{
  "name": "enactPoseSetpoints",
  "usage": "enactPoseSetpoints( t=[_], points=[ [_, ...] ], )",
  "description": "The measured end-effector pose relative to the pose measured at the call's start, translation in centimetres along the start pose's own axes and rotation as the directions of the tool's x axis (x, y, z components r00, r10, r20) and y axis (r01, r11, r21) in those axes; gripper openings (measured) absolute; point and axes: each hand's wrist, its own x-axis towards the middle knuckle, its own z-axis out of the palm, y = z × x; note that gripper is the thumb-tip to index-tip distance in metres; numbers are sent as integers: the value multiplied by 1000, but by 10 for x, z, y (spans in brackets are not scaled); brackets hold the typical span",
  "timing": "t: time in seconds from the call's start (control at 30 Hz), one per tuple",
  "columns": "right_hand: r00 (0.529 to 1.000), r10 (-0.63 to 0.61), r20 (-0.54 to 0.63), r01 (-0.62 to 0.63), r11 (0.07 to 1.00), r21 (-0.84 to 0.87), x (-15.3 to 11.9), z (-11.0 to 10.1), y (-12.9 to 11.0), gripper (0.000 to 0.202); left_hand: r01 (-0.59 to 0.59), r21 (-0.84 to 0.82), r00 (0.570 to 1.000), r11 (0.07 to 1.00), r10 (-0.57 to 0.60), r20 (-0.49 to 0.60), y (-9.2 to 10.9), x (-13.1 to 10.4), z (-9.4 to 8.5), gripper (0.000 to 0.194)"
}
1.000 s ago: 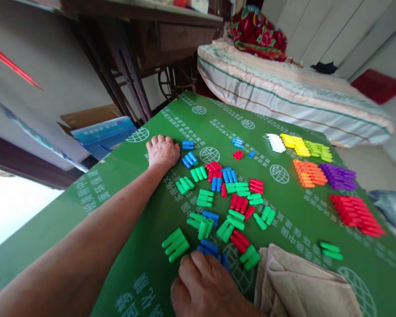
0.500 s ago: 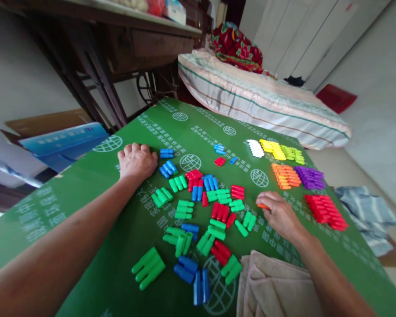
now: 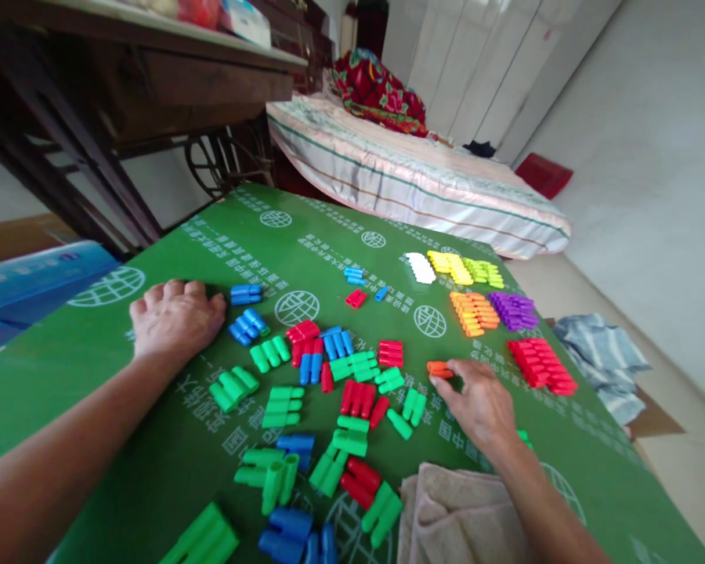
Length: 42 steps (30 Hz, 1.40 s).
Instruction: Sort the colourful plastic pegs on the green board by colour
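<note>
My right hand [image 3: 480, 399] pinches an orange bullet-shaped plastic block [image 3: 440, 368] between thumb and fingers, low over the green board. To its left lie loose groups of similar blocks: green ones [image 3: 353, 365], red ones [image 3: 357, 399] and blue ones [image 3: 311, 366]. My left hand [image 3: 177, 317] rests palm down on the board, fingers spread a little, holding nothing. Close beside its thumb are blue blocks [image 3: 247, 294]. At the far right, blocks sit in sorted groups: orange [image 3: 473, 313], purple [image 3: 513, 310], red [image 3: 542, 366], yellow [image 3: 450, 267], lime [image 3: 482, 272] and white [image 3: 421, 268].
A folded beige cloth [image 3: 458, 513] lies at the near edge of the green board [image 3: 170, 439]. Beyond stand a bed [image 3: 411, 172] and, at the left, a dark wooden sewing table [image 3: 211, 78]. Striped fabric [image 3: 599, 356] is off the right side.
My view has turned to the right, so things sit further left. The orange block now shows plainly in my right hand, whose thumb and fingers point left. My left hand stays on the board.
</note>
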Motion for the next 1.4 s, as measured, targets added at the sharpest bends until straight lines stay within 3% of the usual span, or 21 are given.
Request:
enactPoseSetpoints(
  t=[0.2,0.37,0.53,0.67,0.9,1.4],
  points=[
    [1000,17,9,-17,1000,13,3,3,-9,15,16,55,999,998,-17,28,-3,4,1,79],
    [981,189,-48,-185,980,78,26,2,24,32,18,74,999,997,-20,28,-2,3,0,82],
    [934,356,6,-356,934,12,71,-3,54,39,28,49,999,998,-30,33,-1,2,-2,80],
    [926,374,50,-371,926,-70,91,-2,59,35,28,57,999,998,-29,13,-3,5,2,78],
    [915,385,122,-363,916,-168,97,2,58,35,26,64,999,998,-28,32,-2,5,2,79],
    [944,330,27,-321,931,-172,93,8,56,25,-29,0,999,1000,29,18,-9,7,5,70]
  ],
)
